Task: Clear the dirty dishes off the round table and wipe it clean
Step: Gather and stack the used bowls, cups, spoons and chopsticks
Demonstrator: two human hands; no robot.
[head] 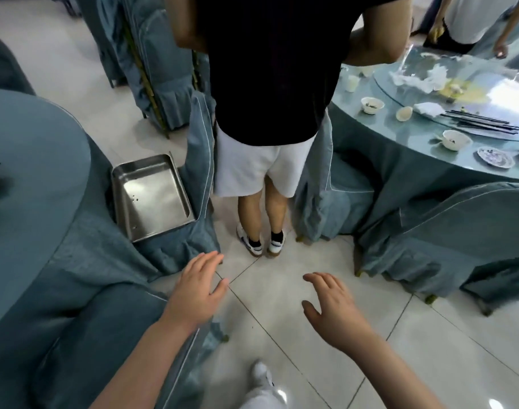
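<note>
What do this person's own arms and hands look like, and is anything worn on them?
Both forearms are bare as far as the view shows: no sleeves, gloves, watch or bracelets visible. The left hand and right hand are bare too, with no rings to be seen on the fingers. Whether a sleeve starts higher up lies outside the picture.

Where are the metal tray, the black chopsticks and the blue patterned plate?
metal tray (155,196): head view, on its flat bottom.
black chopsticks (479,123): head view, mid-length of the bundle.
blue patterned plate (495,156): head view, centre of its face.
</note>
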